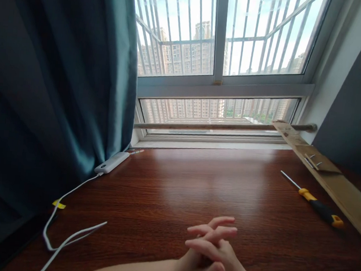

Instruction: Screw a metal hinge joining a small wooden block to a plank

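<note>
My left hand [192, 266] and my right hand [232, 261] meet near the bottom middle of the head view. Their fingers are laced loosely through each other, mostly stretched out, and no object shows between them. Beneath them is the dark reddish-brown wooden table [149, 200]. A screwdriver [315, 201] with a yellow and black handle lies well to the right of my right hand, its metal shaft pointing toward the window.
Along the right edge runs a long brown flat strip [346, 192] with several small metal pins on it. At left, a white power bank [112, 163] with a white cable [53, 217] lies by a blue curtain [109, 83]. A horizontal rod [206, 127] crosses before the barred window.
</note>
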`<state>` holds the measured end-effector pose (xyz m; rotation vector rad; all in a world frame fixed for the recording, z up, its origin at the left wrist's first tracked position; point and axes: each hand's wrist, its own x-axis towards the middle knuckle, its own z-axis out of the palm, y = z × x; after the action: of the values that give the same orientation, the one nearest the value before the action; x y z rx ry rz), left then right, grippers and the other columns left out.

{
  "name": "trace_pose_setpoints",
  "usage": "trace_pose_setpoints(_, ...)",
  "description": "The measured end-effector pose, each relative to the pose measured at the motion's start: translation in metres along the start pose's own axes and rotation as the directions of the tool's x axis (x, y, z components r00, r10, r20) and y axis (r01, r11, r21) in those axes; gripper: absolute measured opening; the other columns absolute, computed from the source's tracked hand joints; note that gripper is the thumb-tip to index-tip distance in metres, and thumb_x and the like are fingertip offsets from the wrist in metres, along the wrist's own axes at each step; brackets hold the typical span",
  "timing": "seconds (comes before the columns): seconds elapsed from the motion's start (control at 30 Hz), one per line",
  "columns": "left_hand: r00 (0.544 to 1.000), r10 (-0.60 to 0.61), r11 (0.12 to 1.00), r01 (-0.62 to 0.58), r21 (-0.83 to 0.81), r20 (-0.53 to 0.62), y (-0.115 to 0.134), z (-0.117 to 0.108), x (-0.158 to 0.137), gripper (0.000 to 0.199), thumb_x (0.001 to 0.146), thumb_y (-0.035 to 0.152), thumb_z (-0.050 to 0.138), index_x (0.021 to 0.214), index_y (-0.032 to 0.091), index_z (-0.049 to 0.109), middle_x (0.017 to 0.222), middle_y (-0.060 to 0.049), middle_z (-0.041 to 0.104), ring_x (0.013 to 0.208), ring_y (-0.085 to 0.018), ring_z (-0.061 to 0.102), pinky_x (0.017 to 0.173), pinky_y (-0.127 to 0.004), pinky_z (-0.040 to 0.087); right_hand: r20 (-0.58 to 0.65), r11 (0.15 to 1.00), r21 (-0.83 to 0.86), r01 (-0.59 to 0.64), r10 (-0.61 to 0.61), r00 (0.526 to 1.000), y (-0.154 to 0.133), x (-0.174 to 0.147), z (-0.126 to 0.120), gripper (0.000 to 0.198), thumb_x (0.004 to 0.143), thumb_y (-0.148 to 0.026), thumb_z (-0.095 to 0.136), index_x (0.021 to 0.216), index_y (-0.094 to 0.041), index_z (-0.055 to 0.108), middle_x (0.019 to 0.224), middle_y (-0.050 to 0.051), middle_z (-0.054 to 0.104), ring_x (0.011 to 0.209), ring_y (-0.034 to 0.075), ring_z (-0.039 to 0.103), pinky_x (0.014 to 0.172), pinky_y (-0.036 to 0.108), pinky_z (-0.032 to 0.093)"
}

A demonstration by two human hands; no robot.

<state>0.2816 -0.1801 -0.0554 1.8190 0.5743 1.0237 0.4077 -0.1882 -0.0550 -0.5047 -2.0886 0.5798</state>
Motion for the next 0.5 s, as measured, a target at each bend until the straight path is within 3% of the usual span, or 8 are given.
trace_pose_setpoints(0.07,0.998,-0.064,0.993,0.063,0.104,0.007,0.001,0.001,-0.002,0.031,0.077,0.030,0.047,0.096,0.014,0.065,0.091,-0.008,0.058,0.087,-0.020,0.057,0.075,-0.033,0.051,0.052,0.998,-0.033,0.055,-0.053,0.997,0.000,-0.001,-0.002,0.039,0.087,-0.036,0.038,0.126,-0.029,0.044,0.123,0.008,0.049,0.113,0.024,0.047,0.089,0.038,0.045)
trace_pose_setpoints(0.13,0.995,-0.095,0.986,0.095,0.139,-0.004,0.005,0.003,-0.002,0.025,0.076,0.020,0.044,0.086,0.020,0.067,0.081,-0.005,0.059,0.076,-0.019,0.059,0.071,-0.033,0.053,0.049,0.995,-0.043,0.088,-0.086,0.995,-0.001,0.000,-0.004,0.038,0.090,-0.040,0.033,0.125,-0.029,0.044,0.121,0.007,0.051,0.112,0.021,0.047,0.089,0.036,0.045)
trace_pose_setpoints(0.2,0.999,-0.050,0.992,0.048,0.121,0.020,0.012,0.004,0.000,0.021,0.074,0.022,0.049,0.086,0.021,0.066,0.083,-0.007,0.059,0.080,-0.022,0.059,0.073,-0.037,0.052,0.037,0.997,-0.037,0.063,-0.062,0.997,-0.003,0.001,-0.003,0.037,0.090,-0.041,0.035,0.123,-0.030,0.045,0.116,0.006,0.054,0.109,0.019,0.049,0.087,0.034,0.046)
trace_pose_setpoints(0.37,0.977,0.208,0.978,-0.207,-0.021,0.045,0.033,0.006,0.008,0.030,0.081,0.043,0.045,0.086,0.019,0.061,0.079,-0.009,0.055,0.082,-0.023,0.056,0.073,-0.039,0.050,0.036,0.998,-0.056,0.012,-0.010,0.999,-0.009,0.004,-0.001,0.035,0.084,-0.035,0.047,0.118,-0.029,0.048,0.109,0.005,0.056,0.102,0.018,0.051,0.085,0.032,0.047)
trace_pose_setpoints(0.43,0.976,0.217,0.975,-0.215,-0.055,0.026,0.032,0.004,0.009,0.031,0.083,0.044,0.042,0.092,0.019,0.059,0.083,-0.009,0.054,0.084,-0.023,0.055,0.075,-0.040,0.049,0.096,0.999,-0.046,-0.024,0.028,0.995,-0.015,0.012,-0.010,0.040,0.078,-0.027,0.052,0.118,-0.029,0.049,0.111,0.005,0.056,0.103,0.017,0.051,0.085,0.031,0.047)
trace_pose_setpoints(0.5,0.982,0.188,0.979,-0.185,-0.084,0.021,0.024,-0.001,0.008,0.035,0.085,0.043,0.039,0.106,0.020,0.054,0.100,-0.011,0.053,0.098,-0.025,0.052,0.083,-0.044,0.045,0.233,0.992,-0.052,-0.115,0.124,0.964,-0.025,0.023,-0.028,0.052,0.073,-0.016,0.053,0.122,-0.032,0.047,0.120,0.003,0.053,0.111,0.017,0.048,0.089,0.031,0.044)
